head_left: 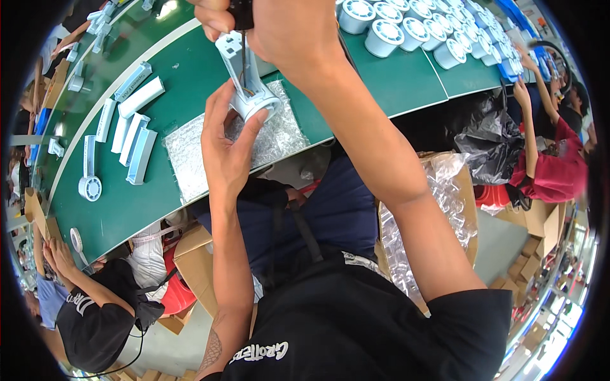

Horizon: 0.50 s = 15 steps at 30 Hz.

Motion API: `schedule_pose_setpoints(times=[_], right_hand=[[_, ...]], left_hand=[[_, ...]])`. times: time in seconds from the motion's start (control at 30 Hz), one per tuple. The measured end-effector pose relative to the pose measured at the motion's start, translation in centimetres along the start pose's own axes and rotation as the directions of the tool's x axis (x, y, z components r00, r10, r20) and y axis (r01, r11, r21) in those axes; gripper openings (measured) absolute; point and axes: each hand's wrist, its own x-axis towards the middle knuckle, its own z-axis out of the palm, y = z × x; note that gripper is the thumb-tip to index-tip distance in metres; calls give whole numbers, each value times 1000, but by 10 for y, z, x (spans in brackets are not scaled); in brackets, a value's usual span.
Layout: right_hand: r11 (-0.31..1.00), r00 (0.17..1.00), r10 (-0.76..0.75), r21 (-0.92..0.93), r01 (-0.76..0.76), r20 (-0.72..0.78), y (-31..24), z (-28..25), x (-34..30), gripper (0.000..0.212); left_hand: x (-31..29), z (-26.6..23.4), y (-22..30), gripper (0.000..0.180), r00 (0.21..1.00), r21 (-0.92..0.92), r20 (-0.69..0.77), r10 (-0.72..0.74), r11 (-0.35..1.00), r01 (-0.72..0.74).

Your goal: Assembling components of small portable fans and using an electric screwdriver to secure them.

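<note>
My left hand (223,143) grips the round end of a pale blue plastic fan housing (262,105), thumb on one side and fingers on the other. The housing's long open handle part points away from me, and thin wires show inside it. Above it, my right hand (286,28) is closed round a black screwdriver (241,11). Its thin shaft reaches down into the open handle part; the tip is hard to make out. Beneath the housing lies a sheet of bubble wrap (187,155) on the green table (168,70).
Several pale blue handle covers (141,96) and another housing with a round grille (89,188) lie to the left. Many round white-blue fan parts (384,38) stand at the far right. A white tape roll (76,238) sits near a co-worker (95,311). Beside my right arm is a carton (467,209) with clear plastic.
</note>
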Motion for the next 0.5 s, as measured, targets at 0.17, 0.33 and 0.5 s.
schedule_pose_setpoints(times=[0.17,0.33,0.5], right_hand=[[636,973,6,-752,175,231,46,0,-5,5],[688,966,-218,-680,255,142,33,9,-6,10],[994,996,-94,-61,94,4,17,16,-1,87]], left_hand=[[-1,0,1,56,1000,-48,3,11,999,-11],[-2,-2,-2,57,1000,-14,-10,-2,1000,2],[-2,-1,-6,58,1000,7,-13,28,1000,-28]])
